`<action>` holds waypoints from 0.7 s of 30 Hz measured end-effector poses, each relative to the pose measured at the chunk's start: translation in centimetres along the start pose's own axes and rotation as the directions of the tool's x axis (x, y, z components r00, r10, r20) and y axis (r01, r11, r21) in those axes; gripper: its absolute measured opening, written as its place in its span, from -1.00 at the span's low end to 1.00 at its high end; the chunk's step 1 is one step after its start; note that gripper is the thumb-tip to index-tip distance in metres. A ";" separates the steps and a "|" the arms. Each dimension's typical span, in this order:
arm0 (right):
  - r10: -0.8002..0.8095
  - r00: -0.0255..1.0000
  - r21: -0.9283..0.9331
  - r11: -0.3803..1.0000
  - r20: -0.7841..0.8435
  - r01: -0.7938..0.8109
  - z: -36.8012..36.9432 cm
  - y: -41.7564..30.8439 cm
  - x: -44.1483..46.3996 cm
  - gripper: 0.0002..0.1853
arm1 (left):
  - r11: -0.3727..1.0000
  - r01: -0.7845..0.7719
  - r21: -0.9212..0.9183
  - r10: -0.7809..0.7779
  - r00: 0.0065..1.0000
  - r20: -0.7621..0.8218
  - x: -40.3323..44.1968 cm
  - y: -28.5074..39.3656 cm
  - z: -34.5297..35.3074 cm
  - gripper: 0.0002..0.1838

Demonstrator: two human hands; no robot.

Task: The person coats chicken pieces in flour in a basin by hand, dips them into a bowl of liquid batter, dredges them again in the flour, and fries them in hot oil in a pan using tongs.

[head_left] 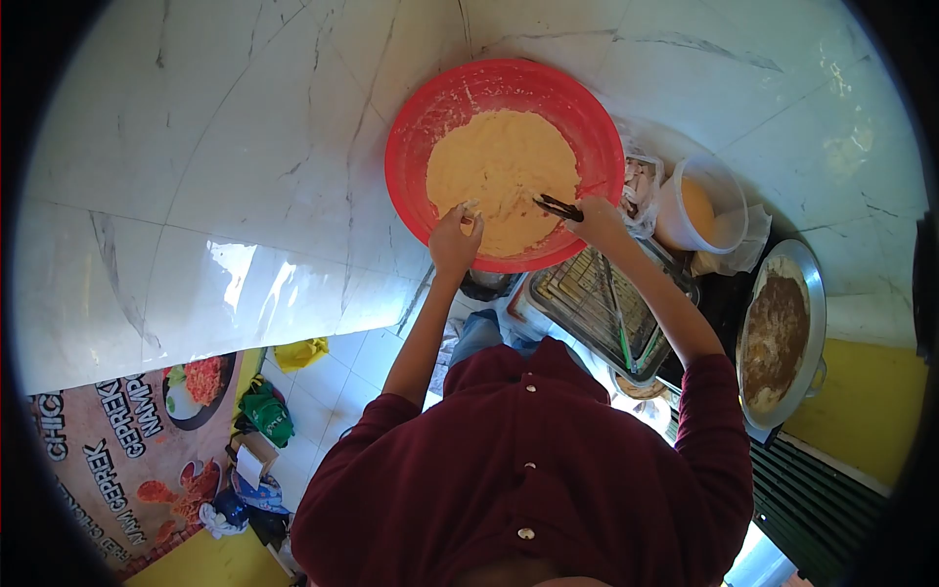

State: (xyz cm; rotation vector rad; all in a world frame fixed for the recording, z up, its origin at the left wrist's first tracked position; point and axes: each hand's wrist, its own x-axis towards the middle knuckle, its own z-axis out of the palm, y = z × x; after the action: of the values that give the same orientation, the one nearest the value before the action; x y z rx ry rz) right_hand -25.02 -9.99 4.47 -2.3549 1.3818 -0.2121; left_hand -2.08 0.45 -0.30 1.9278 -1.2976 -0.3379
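1. Right hand (597, 224) clamped on black tongs (561, 207); tips at the flour-like powder (504, 147).
2. Left hand (455, 243): fingers bent, pale bit (471, 207) at fingertips; can't tell if gripped.
3. Keep tongs low, strokes gentle, inside red bowl (405, 147) rim; less spill.
4. Powder: mostly just beyond both hands, inside bowl.

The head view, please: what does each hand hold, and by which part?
The right hand holds slim black tongs by the rear end; for the left hand, I cannot tell.
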 end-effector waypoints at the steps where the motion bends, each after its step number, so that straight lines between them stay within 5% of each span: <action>1: -0.001 1.000 0.003 1.000 -0.001 0.001 0.4 -0.2 0.2 -0.71 | 1.000 -0.003 -0.009 0.003 1.000 0.000 0.0 0.0 0.0 -0.74; 9: -0.124 0.989 -0.060 0.991 -0.085 0.119 2.1 1.2 1.0 -0.73 | 1.000 0.014 0.008 -0.014 1.000 0.009 -0.1 0.3 -0.2 -0.74; 21: -0.040 0.998 -0.059 0.998 -0.043 0.038 1.3 1.4 0.7 -0.68 | 0.999 0.034 0.027 -0.034 0.999 0.023 0.0 0.0 0.1 -0.74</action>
State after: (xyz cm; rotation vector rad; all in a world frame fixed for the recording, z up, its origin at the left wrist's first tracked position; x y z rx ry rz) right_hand -25.36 -10.81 2.63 -2.4398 1.3806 -0.2396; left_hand -2.10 0.44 -0.38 1.9753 -1.2911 -0.3629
